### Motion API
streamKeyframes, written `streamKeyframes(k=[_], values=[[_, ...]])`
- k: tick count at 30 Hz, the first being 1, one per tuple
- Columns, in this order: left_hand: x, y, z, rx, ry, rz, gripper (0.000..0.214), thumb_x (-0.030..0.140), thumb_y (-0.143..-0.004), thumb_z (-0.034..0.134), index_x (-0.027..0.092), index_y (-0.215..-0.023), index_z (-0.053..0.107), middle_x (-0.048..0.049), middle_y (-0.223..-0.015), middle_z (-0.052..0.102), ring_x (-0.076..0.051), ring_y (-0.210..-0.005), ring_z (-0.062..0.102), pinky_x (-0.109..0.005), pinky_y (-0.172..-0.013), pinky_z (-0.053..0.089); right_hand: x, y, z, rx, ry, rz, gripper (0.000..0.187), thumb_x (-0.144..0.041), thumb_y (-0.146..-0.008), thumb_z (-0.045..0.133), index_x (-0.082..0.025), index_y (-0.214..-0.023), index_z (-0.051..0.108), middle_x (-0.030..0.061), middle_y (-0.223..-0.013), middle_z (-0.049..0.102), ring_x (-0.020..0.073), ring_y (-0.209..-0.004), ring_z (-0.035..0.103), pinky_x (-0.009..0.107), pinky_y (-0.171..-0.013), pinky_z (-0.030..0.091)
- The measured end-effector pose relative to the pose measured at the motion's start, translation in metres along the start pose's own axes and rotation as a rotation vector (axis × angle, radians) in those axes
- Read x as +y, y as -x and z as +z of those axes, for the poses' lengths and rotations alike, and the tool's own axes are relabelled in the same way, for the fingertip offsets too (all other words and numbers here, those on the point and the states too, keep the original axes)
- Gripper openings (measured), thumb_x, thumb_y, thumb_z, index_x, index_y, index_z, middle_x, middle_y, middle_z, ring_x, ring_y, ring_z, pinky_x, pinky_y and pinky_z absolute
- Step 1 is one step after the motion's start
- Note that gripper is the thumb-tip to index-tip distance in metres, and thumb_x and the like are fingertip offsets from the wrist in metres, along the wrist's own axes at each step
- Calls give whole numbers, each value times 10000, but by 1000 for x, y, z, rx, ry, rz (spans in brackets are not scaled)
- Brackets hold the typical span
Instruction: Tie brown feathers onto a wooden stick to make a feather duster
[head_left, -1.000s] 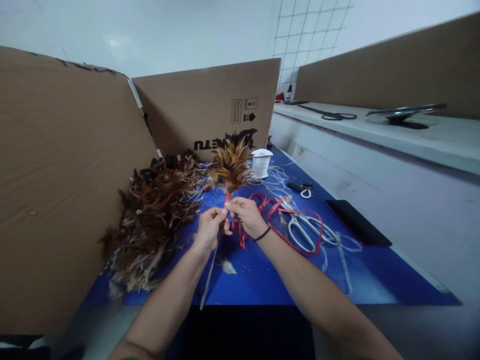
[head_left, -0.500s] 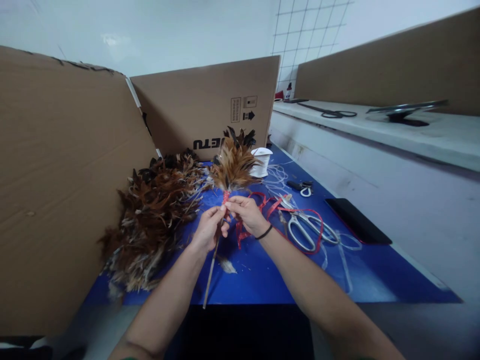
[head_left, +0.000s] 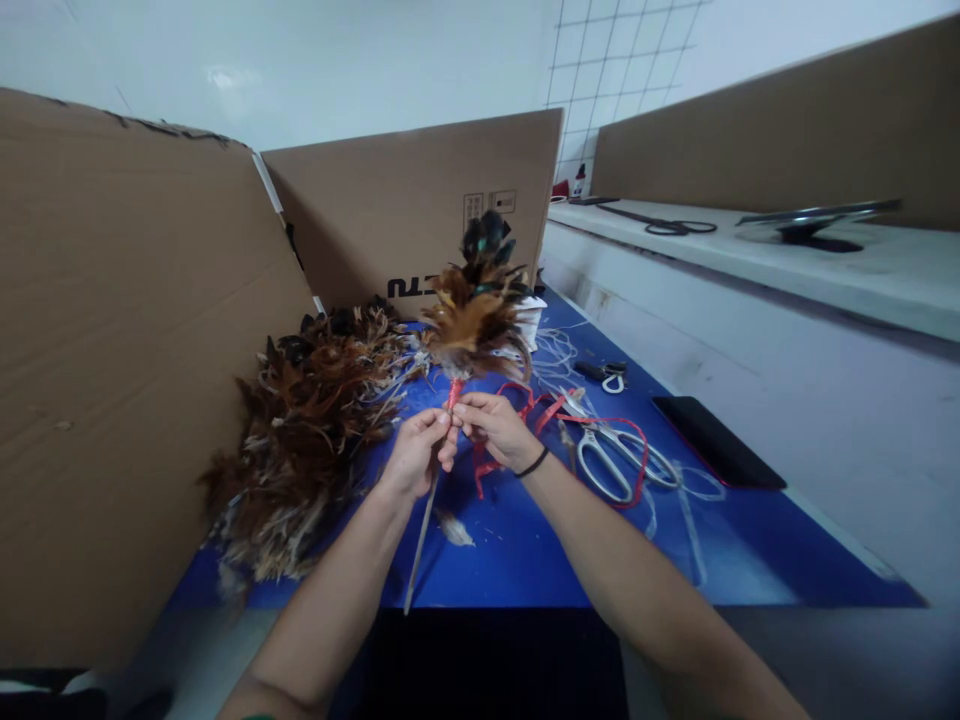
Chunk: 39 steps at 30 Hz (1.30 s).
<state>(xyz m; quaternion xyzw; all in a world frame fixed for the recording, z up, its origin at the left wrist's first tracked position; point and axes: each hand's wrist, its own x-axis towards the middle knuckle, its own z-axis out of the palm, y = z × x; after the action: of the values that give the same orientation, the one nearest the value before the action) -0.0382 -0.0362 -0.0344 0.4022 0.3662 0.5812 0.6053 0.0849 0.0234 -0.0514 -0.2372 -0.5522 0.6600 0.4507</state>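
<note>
A feather duster (head_left: 474,325) with brown and dark green feathers stands tilted over the middle of the table. Its thin stick (head_left: 421,550) runs down towards the front edge. Around the neck below the feathers is a wrap of red ribbon (head_left: 455,391). My left hand (head_left: 414,452) is closed round the stick just under the wrap. Thumb and fingers of my right hand (head_left: 496,430) pinch the ribbon at the wrap's lower end, touching the left fingertips. The loose length of ribbon trails off to the right across the table.
A heap of brown feathers (head_left: 307,430) lies left on the blue table (head_left: 510,570). To the right are scissors (head_left: 600,460), a black-handled tool (head_left: 600,373), a phone (head_left: 716,440) and a white spool (head_left: 529,322). Cardboard panels (head_left: 135,350) stand left and behind. A shelf (head_left: 750,265) runs along the right.
The feather duster has turned in my hands, so darker green feathers show and its head reaches higher and slightly right. Both hands stay in nearly the same place.
</note>
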Motion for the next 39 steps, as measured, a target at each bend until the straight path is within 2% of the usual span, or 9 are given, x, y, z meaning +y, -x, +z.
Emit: streamKeyframes(k=[2, 8, 12, 17, 20, 24, 29, 36, 39], values=[[-1, 0, 0, 10, -11, -9, 301, 381, -677, 689, 118, -732, 554, 25, -590, 513, -23, -357, 379, -161, -309, 324, -1, 0, 1, 30, -1, -9, 234, -370, -664, 706, -150, -662, 627, -32, -503, 535, 37, -392, 348, 197, -394, 182], [-8, -1, 2, 181, -117, 98, 324, 369, -629, 731, 126, -709, 533, 29, -548, 523, -50, -363, 421, -177, -314, 363, -2, -1, 4, 146, 3, 11, 227, -343, -610, 739, -153, -661, 626, -55, -427, 488, 40, -360, 340, 198, -381, 168], [-7, -2, 1, 143, -93, 117, 300, 366, -646, 712, 121, -669, 540, 19, -531, 539, -61, -366, 432, -210, -350, 422, 0, 0, 3, 113, -16, 0, 239, -355, -625, 736, -148, -679, 630, -46, -455, 512, 41, -370, 354, 197, -384, 183], [-3, -1, -1, 53, -17, 71, 283, 357, -673, 691, 108, -675, 557, 10, -556, 541, -38, -359, 394, -184, -336, 379, 0, 1, 3, 11, -49, -11, 238, -362, -680, 702, -135, -695, 630, -43, -489, 512, 25, -374, 328, 191, -381, 167], [-2, 0, 0, 16, 9, 20, 287, 361, -684, 685, 100, -714, 568, 17, -554, 520, -31, -368, 381, -172, -339, 367, -3, 1, 4, 23, -37, -19, 239, -355, -669, 709, -135, -661, 616, -34, -506, 534, 30, -391, 370, 184, -383, 197], [-5, 0, 4, 65, -19, 12, 354, 427, -673, 689, 105, -721, 549, -8, -608, 555, -48, -381, 424, -181, -321, 363, -4, 0, 7, 97, -19, -27, 254, -339, -605, 741, -144, -588, 579, -35, -468, 531, 69, -432, 471, 190, -416, 296], [-12, -4, 4, 165, -46, 61, 395, 383, -599, 758, 137, -761, 495, 19, -576, 567, -47, -355, 425, -156, -304, 321, 1, -1, 9, 181, 63, -39, 229, -321, -594, 738, -143, -605, 593, -36, -444, 529, 67, -415, 453, 195, -430, 309], [-8, -5, 0, 142, -52, 124, 281, 333, -672, 694, 118, -685, 514, 6, -554, 563, -49, -360, 435, -180, -353, 370, 2, -1, 4, 57, 107, -35, 232, -361, -670, 683, -142, -732, 639, -25, -519, 562, 39, -384, 357, 196, -389, 202], [-6, -4, -1, 122, -27, 99, 260, 314, -688, 675, 121, -676, 502, 10, -555, 546, -30, -350, 391, -151, -326, 278, 2, -2, 1, 38, 150, -76, 214, -346, -686, 670, -143, -752, 662, -23, -531, 566, 42, -405, 365, 199, -404, 228]])
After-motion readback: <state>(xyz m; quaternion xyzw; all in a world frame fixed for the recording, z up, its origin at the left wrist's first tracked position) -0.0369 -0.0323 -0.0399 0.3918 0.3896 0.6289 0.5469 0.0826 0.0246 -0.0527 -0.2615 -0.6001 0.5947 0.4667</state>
